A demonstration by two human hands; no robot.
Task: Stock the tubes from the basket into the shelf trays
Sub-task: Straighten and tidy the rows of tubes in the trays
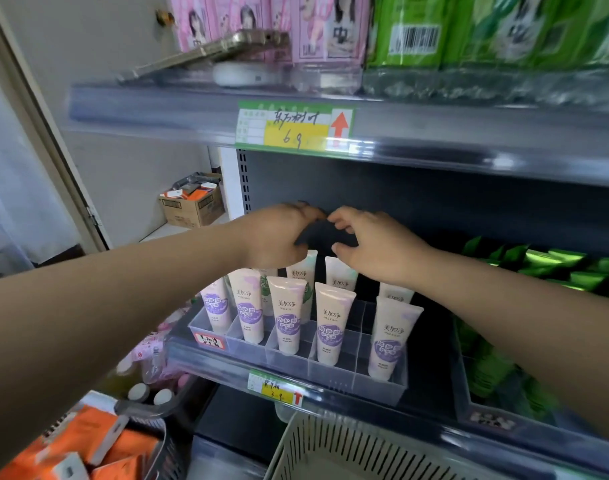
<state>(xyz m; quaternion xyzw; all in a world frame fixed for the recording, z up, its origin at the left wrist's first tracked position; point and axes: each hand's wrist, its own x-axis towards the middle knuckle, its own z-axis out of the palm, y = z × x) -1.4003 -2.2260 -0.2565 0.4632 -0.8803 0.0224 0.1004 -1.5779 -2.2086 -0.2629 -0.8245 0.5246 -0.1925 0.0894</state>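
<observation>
Several cream tubes with purple labels (288,317) stand cap-down in a clear divided shelf tray (358,375) on the middle shelf. Both of my hands hover over the tray's back row. My left hand (279,237) has its fingers loosely curled above a back tube (305,271), and I cannot see anything held in it. My right hand (372,244) has relaxed, spread fingers just above another back tube (341,277), its thumb close to the tube's top. The beige slotted basket (331,452) is at the bottom centre; its visible part shows no tubes.
The upper shelf edge (434,140) with a price tag (296,128) hangs right above my hands. Green packets (538,268) fill a tray on the right. Orange packs (88,452) and bottles (150,393) sit in a cart at lower left. A cardboard box (192,202) lies on the floor behind.
</observation>
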